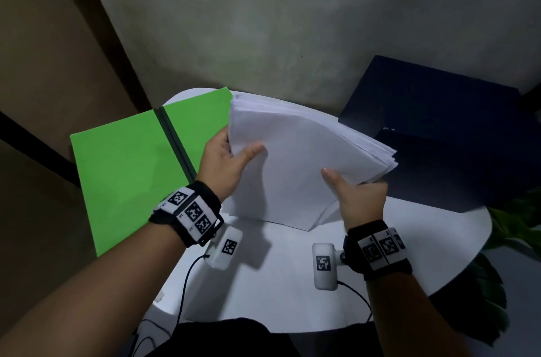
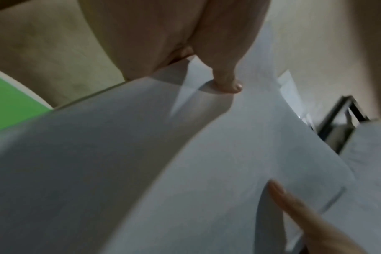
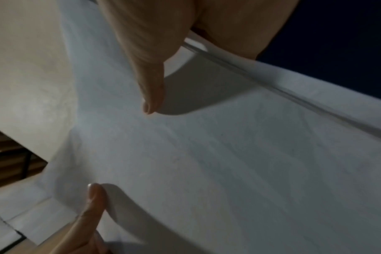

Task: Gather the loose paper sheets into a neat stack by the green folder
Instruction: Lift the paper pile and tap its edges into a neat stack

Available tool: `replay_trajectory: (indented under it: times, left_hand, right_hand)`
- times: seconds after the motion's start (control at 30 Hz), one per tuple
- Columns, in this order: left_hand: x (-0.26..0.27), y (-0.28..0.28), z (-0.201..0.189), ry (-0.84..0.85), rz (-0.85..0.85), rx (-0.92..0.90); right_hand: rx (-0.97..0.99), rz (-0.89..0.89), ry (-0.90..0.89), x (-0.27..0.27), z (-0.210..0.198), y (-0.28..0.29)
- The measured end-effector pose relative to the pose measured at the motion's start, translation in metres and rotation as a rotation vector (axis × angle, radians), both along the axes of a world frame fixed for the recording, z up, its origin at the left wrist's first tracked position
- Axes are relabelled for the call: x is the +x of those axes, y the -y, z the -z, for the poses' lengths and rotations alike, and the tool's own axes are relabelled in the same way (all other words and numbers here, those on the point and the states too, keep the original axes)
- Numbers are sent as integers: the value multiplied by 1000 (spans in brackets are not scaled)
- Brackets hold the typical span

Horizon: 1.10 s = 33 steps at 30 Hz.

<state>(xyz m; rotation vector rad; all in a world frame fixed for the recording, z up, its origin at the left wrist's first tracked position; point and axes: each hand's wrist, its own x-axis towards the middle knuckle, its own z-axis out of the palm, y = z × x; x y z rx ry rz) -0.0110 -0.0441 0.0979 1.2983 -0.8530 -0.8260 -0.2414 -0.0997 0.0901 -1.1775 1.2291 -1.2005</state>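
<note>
White paper stack [image 1: 295, 157] — left hand [image 1: 225, 163] grips one edge; right hand [image 1: 358, 198] another.

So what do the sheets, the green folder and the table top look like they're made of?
Sheets: thin white matte paper; the bundle bows between the left hand and right hand, with edges fanned. Green folder: probably stiff card or plastic, lying flat and evenly coloured, with a dark spine strip. Table top: smooth white, faintly glossy, likely laminate or painted board; cannot tell which.
</note>
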Motion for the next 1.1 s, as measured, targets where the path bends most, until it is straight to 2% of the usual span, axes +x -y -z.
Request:
replay_trajectory:
  times: [0.07,0.17,0.27,0.33,0.4,0.47,0.53,0.57,0.63,0.67,0.73,0.77,0.8,0.87,0.93,0.97,1.03,1.1]
  left_hand:
    - [3,-2,4,-10,-7,13]
    - [2,-8,20,-11,40,134]
    - [9,-5,9,38,-3,127]
    - [19,1,-14,316,-154,-6]
    - [24,2,-49,768,-183,-127]
    - [21,5,-78,1147,-22,-63]
    - [18,7,-89,1272,163,-38]
    - [20,6,-89,1242,197,-41]
    - [29,1,-85,1116,139,-15]
    - [36,-2,-85,1027,70,-9]
    - [53,-9,-82,749,-49,47]
    - [60,-13,-80,572,-93,53]
    - [67,-17,-76,420,-116,40]
    - [72,-22,-67,218,-157,-10]
    - [69,-25,-59,30,-176,-69]
    - [67,-24,-52,-78,-165,-102]
    - [63,-22,-36,-283,-112,-129]
    - [58,-19,-15,-451,-65,-110]
  right_hand:
    - [-2,-5,-15,1,4,-3]
    - [47,-16,-21,9,9,-11]
    - [36,-32,-17,14,-2,-6]
    - [-39,-97,-93,15,-16,1]
    - [-217,-170,-253,19,-30,6]
    - [-457,-252,-473,27,-45,9]
    - [-600,-275,-586,35,-57,16]
    - [-597,-255,-550,38,-60,18]
    - [-514,-113,-488,35,-51,20]
    - [-476,6,-554,33,-42,19]
    - [-285,211,-695,25,-17,15]
    - [-130,257,-669,22,-2,13]
    - [34,250,-561,21,10,8]
    - [320,159,-109,25,25,3]
    - [485,27,388,32,25,2]
    - [512,-29,562,36,20,3]
    - [519,-76,727,42,9,6]
    - [487,-75,765,47,-4,6]
